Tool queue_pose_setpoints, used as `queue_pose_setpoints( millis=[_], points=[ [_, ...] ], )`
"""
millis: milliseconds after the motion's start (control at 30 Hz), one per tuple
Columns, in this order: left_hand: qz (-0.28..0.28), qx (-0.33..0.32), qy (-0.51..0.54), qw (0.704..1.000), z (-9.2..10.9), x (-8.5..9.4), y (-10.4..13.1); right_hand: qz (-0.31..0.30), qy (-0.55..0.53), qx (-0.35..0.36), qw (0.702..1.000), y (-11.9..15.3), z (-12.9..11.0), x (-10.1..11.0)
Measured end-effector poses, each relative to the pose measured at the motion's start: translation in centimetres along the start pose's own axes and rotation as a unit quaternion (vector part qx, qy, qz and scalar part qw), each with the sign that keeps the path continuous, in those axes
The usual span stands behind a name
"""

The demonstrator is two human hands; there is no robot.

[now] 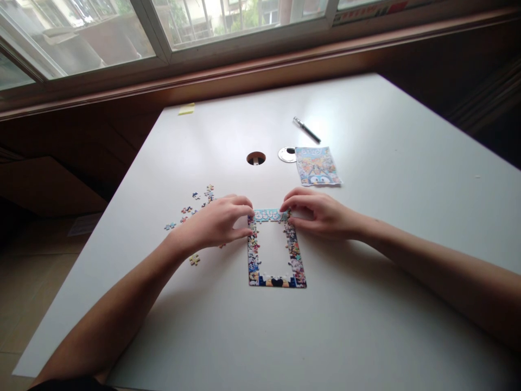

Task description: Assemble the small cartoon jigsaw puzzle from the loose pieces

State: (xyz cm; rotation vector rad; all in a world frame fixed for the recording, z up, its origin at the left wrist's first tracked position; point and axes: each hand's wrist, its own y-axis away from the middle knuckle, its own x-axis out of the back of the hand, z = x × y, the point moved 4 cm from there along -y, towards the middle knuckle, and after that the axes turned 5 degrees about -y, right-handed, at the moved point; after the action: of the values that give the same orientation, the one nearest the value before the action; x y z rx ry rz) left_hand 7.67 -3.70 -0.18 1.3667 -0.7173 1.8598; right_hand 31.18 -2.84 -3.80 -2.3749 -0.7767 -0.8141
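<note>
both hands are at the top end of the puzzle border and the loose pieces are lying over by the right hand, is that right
Not quite: the loose pieces lie by the left hand, not the right hand, as the head view shows. Both hands are indeed at the top end of the puzzle border.

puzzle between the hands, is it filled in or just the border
Just the border: the puzzle has pieces along all four sides, while bare white table shows through its middle.

Looks forward and down from head height, near above the table, with puzzle and both hands about mid-view; faces a window, slanting along the top.
</note>
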Motion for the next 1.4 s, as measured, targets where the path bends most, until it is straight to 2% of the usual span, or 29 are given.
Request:
queue_pose_setpoints(
  millis=[333,667,967,1400],
  points=[
    [-0.011,0.019,-0.014,1.000,0.4,-0.4,0.0,-0.001,0.006,0.015,1.000,0.0,-0.1,-0.4],
    [-0.030,0.010,-0.008,0.999,0.7,-0.1,0.1,0.012,0.036,0.068,0.997,0.2,-0.5,-0.6],
    [-0.098,0.031,-0.065,0.993,2.4,0.5,0.8,-0.033,0.056,0.078,0.995,0.2,-1.0,-0.6],
    [-0.101,0.027,-0.089,0.990,2.7,0.2,0.8,-0.036,0.060,0.079,0.994,0.3,-0.7,-0.8]
  ],
)
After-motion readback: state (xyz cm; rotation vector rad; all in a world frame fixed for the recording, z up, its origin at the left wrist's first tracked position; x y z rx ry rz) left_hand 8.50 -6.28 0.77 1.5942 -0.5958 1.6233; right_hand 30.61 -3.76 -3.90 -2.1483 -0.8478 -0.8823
